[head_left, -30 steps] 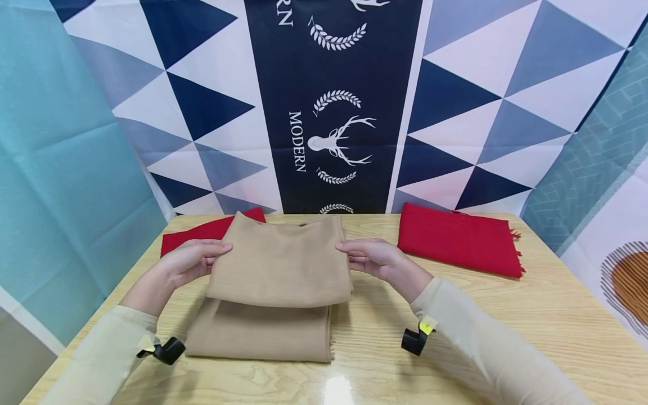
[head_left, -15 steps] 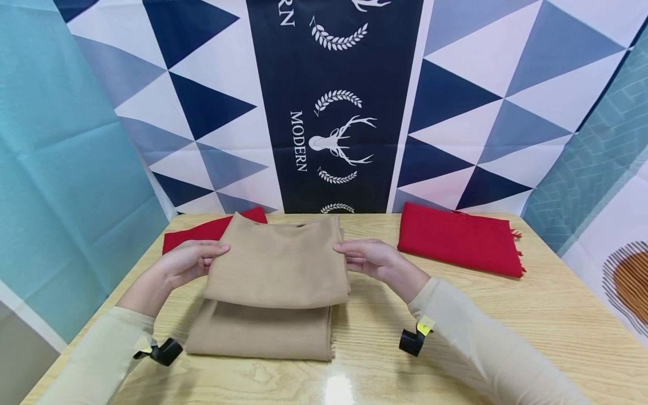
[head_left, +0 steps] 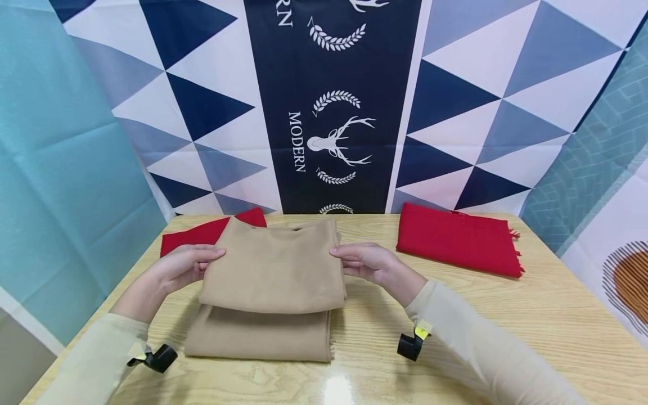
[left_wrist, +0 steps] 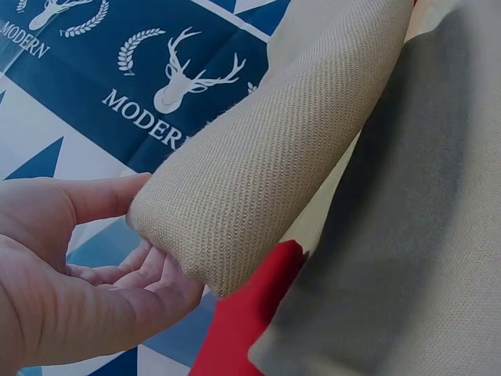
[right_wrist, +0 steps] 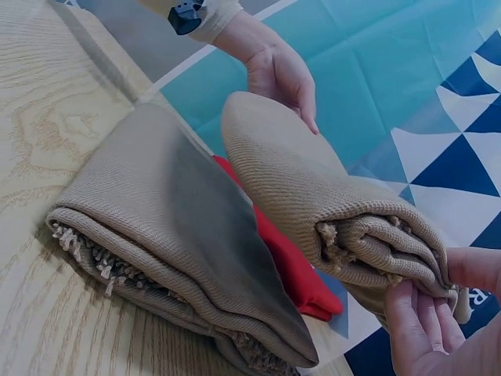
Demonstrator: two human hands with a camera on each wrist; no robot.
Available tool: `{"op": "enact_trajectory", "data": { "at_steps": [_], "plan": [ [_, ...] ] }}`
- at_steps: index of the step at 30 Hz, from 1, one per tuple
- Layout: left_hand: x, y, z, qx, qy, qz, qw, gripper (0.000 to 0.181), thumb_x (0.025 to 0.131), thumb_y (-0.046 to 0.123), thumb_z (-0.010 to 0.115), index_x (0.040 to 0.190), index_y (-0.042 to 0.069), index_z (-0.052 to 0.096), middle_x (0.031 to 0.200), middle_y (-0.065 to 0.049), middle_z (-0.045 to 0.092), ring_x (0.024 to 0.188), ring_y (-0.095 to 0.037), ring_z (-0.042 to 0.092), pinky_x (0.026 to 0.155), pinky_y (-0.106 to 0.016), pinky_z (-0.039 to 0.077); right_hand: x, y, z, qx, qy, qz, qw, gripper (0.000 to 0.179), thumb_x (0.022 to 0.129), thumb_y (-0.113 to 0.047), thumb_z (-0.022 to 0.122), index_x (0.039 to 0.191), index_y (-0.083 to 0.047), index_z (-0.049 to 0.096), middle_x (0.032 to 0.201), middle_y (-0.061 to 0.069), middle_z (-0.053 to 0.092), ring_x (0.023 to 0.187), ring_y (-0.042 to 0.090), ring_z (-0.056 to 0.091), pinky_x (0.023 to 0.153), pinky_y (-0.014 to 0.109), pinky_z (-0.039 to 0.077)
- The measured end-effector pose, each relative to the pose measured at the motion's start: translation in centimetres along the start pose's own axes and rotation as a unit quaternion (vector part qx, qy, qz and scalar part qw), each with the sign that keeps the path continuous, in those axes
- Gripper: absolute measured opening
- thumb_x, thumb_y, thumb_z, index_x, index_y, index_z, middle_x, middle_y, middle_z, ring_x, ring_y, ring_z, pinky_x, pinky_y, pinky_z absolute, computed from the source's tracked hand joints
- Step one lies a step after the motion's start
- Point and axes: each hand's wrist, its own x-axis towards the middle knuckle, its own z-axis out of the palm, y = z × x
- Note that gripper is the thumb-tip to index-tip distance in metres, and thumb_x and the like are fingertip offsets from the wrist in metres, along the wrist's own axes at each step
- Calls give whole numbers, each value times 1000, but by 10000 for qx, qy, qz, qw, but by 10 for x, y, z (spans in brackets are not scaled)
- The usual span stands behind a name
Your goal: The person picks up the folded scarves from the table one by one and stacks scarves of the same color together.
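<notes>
A folded beige scarf is held up between the two hands in the head view. My left hand pinches its left side, thumb on the near face. On the opposite side my right hand grips the edge the same way. Under it lies a second folded beige scarf on the table, its upper part hidden by the held one. From the right wrist, the held scarf shows rolled layers and fringe knots at its end, and a gap separates it from the lower scarf.
Behind the held scarf, at the table's back left, lies a partly covered red folded cloth. Another red folded scarf with fringe rests at the back right. A patterned curtain hangs along the far edge of the wooden table.
Both hands have brought the held beige scarf slightly down and to the left in the head view, nearer to me. The lower scarf and the red ones stay where they were.
</notes>
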Motion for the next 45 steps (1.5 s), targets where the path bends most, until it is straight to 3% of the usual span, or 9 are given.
{"op": "enact_trajectory", "data": {
  "at_steps": [17, 45],
  "plan": [
    [-5, -5, -4, 112, 98, -15, 9999, 13, 98, 23, 54, 93, 23, 66, 88, 10, 69, 76, -6, 67, 78, -22, 55, -2, 3, 6, 15, 111, 151, 9998, 13, 90, -4, 61, 99, -5, 70, 83, -2, 72, 80, 10, 69, 80, 29, 59],
    [-6, -9, -11, 47, 103, 28, 9999, 12, 98, 22, 54, 94, 23, 66, 89, 10, 69, 76, -5, 66, 79, -23, 55, 4, 11, 11, -50, 39, 102, 9999, 11, 90, -2, 60, 96, -5, 69, 79, -2, 71, 78, 9, 68, 75, 26, 58]
  ]
}}
